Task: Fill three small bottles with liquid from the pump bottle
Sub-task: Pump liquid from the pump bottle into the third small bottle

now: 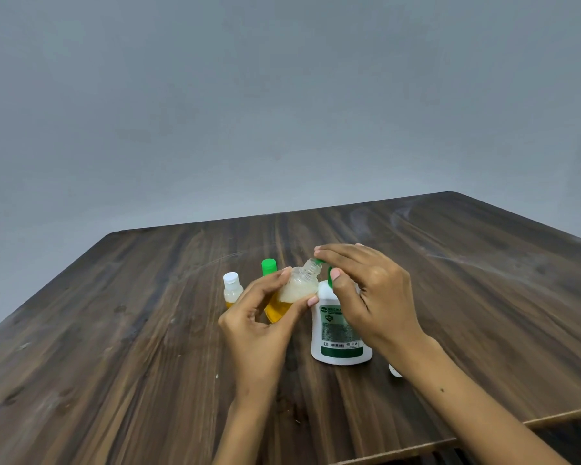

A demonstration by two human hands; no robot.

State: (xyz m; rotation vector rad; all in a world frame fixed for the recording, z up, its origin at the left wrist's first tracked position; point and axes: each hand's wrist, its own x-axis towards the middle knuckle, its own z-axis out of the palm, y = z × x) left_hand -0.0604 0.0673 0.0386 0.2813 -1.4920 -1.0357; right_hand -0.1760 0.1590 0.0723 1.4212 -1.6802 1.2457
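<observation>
At the left of the group on the dark brown wood-grain table stands a small clear plastic bottle with a white cap, upright, with a shallow band of amber liquid at its bottom; its lower edge is cut off by the left hand. Just to its right a green cap rises behind the fingers, and whatever it sits on is hidden, so the contents there cannot be told.

The left hand pinches a small uncapped clear plastic bottle between thumb and fingertips around its middle. This bottle is lifted off the table and tilted, its threaded neck leaning to the right toward the pump. It holds amber liquid in its lower part and pale foam above it, up to about the shoulder.

Next comes the white plastic pump bottle with a green and white label, standing upright on the table. Its level inside cannot be seen through the opaque wall. Its green pump head is mostly covered by the right hand, whose fingers lie over the top of the pump with the thumb curled against the green neck; the spout tip shows only as a sliver of green at the open bottle's mouth, and whether liquid is flowing is not clear.

Behind the right forearm a small white rounded object lies on the table, mostly hidden, too little showing to name.
</observation>
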